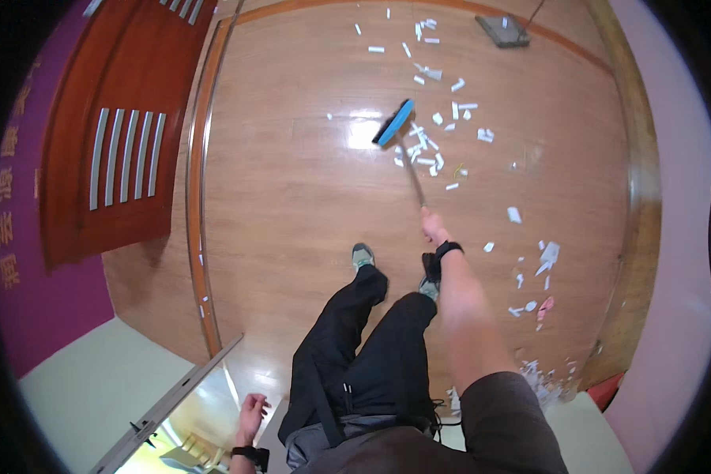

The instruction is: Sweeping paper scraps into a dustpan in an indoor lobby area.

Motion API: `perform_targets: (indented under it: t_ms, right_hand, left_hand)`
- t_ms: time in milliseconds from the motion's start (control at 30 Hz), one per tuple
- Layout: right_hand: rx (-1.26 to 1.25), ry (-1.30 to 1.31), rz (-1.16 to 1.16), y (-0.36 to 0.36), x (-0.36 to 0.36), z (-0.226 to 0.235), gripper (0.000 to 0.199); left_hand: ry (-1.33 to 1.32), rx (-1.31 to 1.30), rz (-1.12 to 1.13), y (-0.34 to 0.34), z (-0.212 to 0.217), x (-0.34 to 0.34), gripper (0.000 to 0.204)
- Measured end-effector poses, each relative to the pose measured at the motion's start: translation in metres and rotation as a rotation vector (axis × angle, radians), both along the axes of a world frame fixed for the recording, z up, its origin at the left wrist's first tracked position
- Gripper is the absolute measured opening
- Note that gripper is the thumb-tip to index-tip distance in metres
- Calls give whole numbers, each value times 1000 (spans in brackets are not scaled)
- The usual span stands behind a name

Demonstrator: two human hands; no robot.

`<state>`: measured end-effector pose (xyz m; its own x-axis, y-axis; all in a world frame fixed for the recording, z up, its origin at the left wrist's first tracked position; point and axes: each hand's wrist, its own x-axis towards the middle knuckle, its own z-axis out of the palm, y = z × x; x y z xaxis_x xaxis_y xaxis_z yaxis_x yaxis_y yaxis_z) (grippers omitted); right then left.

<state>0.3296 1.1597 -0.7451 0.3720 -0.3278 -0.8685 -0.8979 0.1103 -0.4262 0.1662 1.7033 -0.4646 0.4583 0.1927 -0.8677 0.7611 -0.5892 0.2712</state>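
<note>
My right hand (433, 231) is stretched forward and closed around the thin handle of a broom. The broom's blue head (393, 123) rests on the wooden floor amid a cluster of white paper scraps (428, 150). My left hand (251, 412) hangs low at my left side, fingers loosely apart, holding nothing, with a dark band on the wrist. My legs in black trousers and grey shoes stand below the broom.
More paper scraps (539, 268) lie scattered to the right and at the top of the floor. A grey dustpan (503, 30) sits at the far top. A red-brown louvred door (118, 150) stands at left, a magenta wall beside it. A glass panel edge (174, 403) lies lower left.
</note>
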Motion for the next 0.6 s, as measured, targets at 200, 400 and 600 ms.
perform_targets:
  t_ms: [200,400,600]
  right_hand:
    - [-140,268,61,-62,-210,-45,52]
    - [-55,478,116,10,-456,44,55]
    - [162,555,14,46,-590,145,27]
  left_hand:
    - [266,74,-87,-1,-15,-47,16]
    - [-2,-51,-356,-106,24,49,16]
    - [-85,-98,-608,-220,38,94,16]
